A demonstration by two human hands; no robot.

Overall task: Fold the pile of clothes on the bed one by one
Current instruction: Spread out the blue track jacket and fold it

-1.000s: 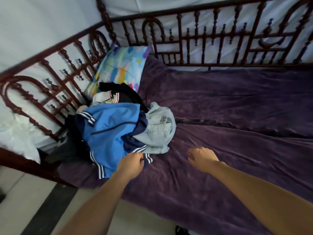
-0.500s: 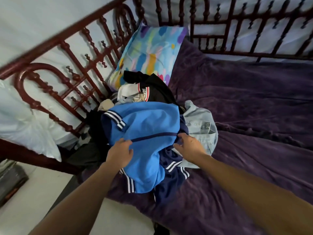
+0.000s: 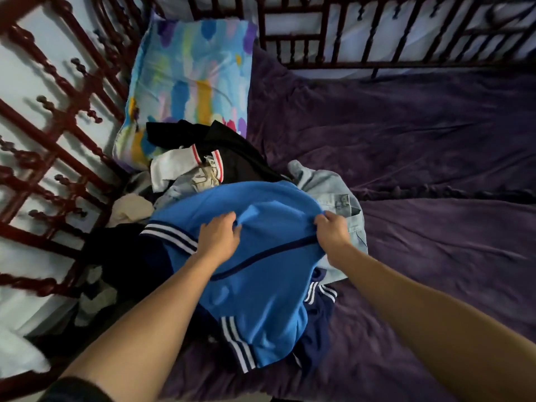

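left hand point(image 3: 219, 237): grip is bunched into the blue jacket, fingers curled round a fold of cloth near the middle of its top

right hand point(image 3: 332, 232): same deal, grip pinching the jacket's edge, at about 3 o'clock from the left hand, right by the denim

blue jacket point(image 3: 261, 288): bright blue with white-and-navy striped trim, lying on top of the pile and draping down toward 6 o'clock

navy piece point(image 3: 316, 320): pokes out from under the jacket at 5 o'clock, striped trim too. honestly can't tell if it's part of the jacket

denim shirt point(image 3: 333, 192): pale and crumpled, touching the jacket at 2 o'clock

white top point(image 3: 174, 166): red-striped trim, scrunched up at 11 o'clock from the jacket

black garment point(image 3: 232, 152): at 12 o'clock, just behind the white top, up against the pillow

pillow point(image 3: 191, 79): splashy multicolour print, leaning on the rails at 11 o'clock

purple blanket point(image 3: 420, 134): covers the bed, rumpled, spreads off to 3 o'clock

bed frame point(image 3: 66, 120): dark red turned rails, running from 9 round to 1 o'clock
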